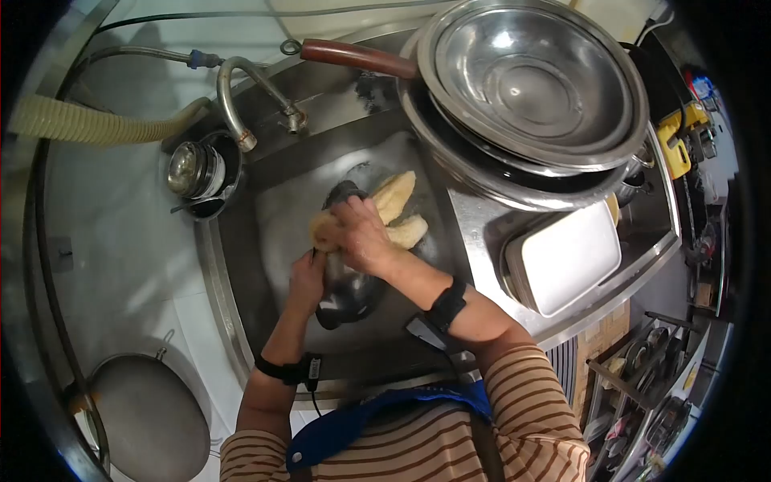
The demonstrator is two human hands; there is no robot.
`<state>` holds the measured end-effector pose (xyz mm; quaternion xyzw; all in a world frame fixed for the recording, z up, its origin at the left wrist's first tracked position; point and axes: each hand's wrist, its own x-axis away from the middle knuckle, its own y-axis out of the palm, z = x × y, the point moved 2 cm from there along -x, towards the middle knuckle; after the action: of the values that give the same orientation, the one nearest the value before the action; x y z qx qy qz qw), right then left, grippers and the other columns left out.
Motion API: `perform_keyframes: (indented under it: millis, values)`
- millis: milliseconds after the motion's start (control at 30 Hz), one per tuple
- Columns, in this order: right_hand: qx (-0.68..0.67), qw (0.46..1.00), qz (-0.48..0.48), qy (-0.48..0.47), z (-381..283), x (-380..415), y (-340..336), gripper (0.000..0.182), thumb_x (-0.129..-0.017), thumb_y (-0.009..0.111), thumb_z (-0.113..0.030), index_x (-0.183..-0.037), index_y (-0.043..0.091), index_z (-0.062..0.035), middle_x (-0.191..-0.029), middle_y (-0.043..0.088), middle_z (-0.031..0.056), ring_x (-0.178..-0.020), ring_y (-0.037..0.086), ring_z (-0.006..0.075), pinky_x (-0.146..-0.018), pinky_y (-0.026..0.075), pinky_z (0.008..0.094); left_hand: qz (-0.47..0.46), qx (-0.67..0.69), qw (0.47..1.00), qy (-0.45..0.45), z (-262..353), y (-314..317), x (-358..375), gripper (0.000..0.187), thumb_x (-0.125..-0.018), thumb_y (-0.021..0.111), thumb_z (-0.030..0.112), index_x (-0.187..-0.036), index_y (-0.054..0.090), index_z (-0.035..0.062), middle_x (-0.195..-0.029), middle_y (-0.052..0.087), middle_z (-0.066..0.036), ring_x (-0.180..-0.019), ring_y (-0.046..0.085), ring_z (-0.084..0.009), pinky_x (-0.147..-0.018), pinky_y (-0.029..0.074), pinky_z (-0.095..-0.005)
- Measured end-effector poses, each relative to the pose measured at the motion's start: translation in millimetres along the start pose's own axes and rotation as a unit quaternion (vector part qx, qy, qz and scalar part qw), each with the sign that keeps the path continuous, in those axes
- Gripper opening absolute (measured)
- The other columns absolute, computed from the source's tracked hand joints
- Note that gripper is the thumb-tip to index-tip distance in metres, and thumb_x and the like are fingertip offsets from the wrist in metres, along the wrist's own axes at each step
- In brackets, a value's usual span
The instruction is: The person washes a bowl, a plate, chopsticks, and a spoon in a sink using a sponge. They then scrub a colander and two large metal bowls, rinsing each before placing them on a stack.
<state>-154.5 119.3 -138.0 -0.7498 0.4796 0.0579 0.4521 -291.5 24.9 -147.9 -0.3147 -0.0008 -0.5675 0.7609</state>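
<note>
Left hand (307,283): low in the sink (273,201), fingers curled closed about a thin dark thing (313,255), of which I see only a little above the fist; what it is I cannot tell.

Right hand (363,239): just beyond the left, fingers bent down and closed over the near pale piece (324,231), its rounded end showing between the two hands.

Two more pale pieces: the long one (393,198) slants away past the right knuckles; the short one (409,232) lies beside the right wrist.

Black bowl (353,296): in the sink, below the hands, partly hidden from me by them.

Tap (228,90): one, curved, over the far left corner. Jar (188,170): one, glass, in a small pan near the tap.

Steel bowls (538,90): a stack, far right. Brown handle (345,58): jutting left from the stack. White tray (574,259): right of the sink, nearer than the bowls.
</note>
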Motion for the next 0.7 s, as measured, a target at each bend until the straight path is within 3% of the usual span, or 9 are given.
perform_keyframes:
  millis: [67,133,167,200,267,300,433,533,700]
  values:
    - [0.015,0.998,0.027,0.059,7.3,-5.7,-11.5,0.037,-0.054,0.061,0.001,-0.083,0.070,-0.0202,-0.091,0.058,0.0102,-0.085,0.050,0.0287,-0.072,0.039,0.0389,-0.005,0.040,0.999,0.023,-16.3,-7.1,7.0,0.030,-0.091,0.050,0.028,-0.092,0.062,0.0007,-0.071,0.056,-0.001,-0.065,0.048,-0.0081,-0.059,0.041,-0.0266]
    - [0.030,0.984,0.061,0.162,43.8,-14.7,-13.8,0.034,-0.059,0.059,0.002,-0.083,0.070,-0.0192,-0.090,0.058,0.0119,-0.084,0.052,0.0281,-0.071,0.040,0.0363,-0.020,0.033,0.999,-0.023,-0.3,-25.2,29.1,0.029,-0.092,0.049,0.026,-0.092,0.062,0.0009,-0.075,0.057,-0.002,-0.069,0.050,-0.0100,-0.063,0.042,-0.0276]
    - [-0.049,0.971,0.097,0.214,79.6,-6.8,1.8,0.033,-0.062,0.055,0.004,-0.084,0.069,-0.0160,-0.089,0.060,0.0115,-0.082,0.054,0.0261,-0.068,0.042,0.0345,-0.030,0.029,0.998,-0.049,5.0,-34.1,41.7,0.028,-0.092,0.049,0.026,-0.092,0.062,0.0010,-0.077,0.057,-0.003,-0.070,0.051,-0.0109,-0.065,0.043,-0.0281]
    - [-0.128,0.947,0.133,0.264,108.2,5.4,11.6,0.032,-0.065,0.052,0.005,-0.085,0.069,-0.0127,-0.087,0.061,0.0110,-0.079,0.056,0.0240,-0.065,0.043,0.0327,-0.028,0.075,0.997,0.002,-3.3,-46.2,49.2,0.029,-0.092,0.050,0.027,-0.095,0.061,0.0005,-0.080,0.058,-0.004,-0.072,0.053,-0.0122,-0.067,0.044,-0.0285]
    - [-0.330,0.838,0.085,0.427,106.4,21.6,-12.7,0.035,-0.064,0.047,0.008,-0.087,0.068,-0.0089,-0.086,0.062,0.0091,-0.077,0.058,0.0211,-0.063,0.045,0.0318,-0.018,0.171,0.980,0.104,-15.4,-68.4,60.4,0.032,-0.091,0.051,0.029,-0.099,0.060,-0.0005,-0.087,0.061,-0.006,-0.077,0.056,-0.0147,-0.071,0.046,-0.0294]
    - [-0.423,0.758,0.056,0.494,99.9,29.5,-21.0,0.036,-0.064,0.045,0.009,-0.088,0.067,-0.0070,-0.086,0.063,0.0081,-0.076,0.058,0.0197,-0.062,0.046,0.0314,-0.004,0.241,0.966,0.090,-14.8,-72.6,66.6,0.034,-0.091,0.051,0.030,-0.102,0.058,-0.0010,-0.092,0.061,-0.007,-0.081,0.057,-0.0163,-0.074,0.046,-0.0306]
    - [-0.471,0.671,0.080,0.567,100.3,103.0,15.0,0.042,-0.061,0.044,0.012,-0.094,0.064,-0.0057,-0.082,0.061,0.0060,-0.074,0.057,0.0190,-0.061,0.048,0.0319,0.039,0.445,0.892,0.075,7.7,-80.0,84.4,0.043,-0.091,0.051,0.035,-0.114,0.052,-0.0008,-0.110,0.057,-0.011,-0.098,0.056,-0.0210,-0.085,0.046,-0.0348]
    - [-0.468,0.646,0.117,0.591,75.1,138.0,37.7,0.039,-0.065,0.042,0.011,-0.094,0.062,-0.0057,-0.081,0.061,0.0060,-0.073,0.058,0.0196,-0.057,0.047,0.0327,0.056,0.530,0.845,0.052,-9.6,-75.2,68.8,0.044,-0.091,0.052,0.035,-0.115,0.052,-0.0006,-0.113,0.057,-0.011,-0.101,0.055,-0.0193,-0.088,0.044,-0.0339]
    - [-0.438,0.702,0.039,0.559,12.9,150.8,8.5,0.033,-0.071,0.040,0.010,-0.093,0.060,-0.0040,-0.077,0.060,0.0081,-0.065,0.057,0.0182,-0.058,0.047,0.0307,0.121,0.533,0.837,0.017,-31.0,-73.6,48.6,0.048,-0.089,0.054,0.038,-0.119,0.051,0.0005,-0.115,0.055,-0.009,-0.102,0.053,-0.0215,-0.089,0.042,-0.0348]
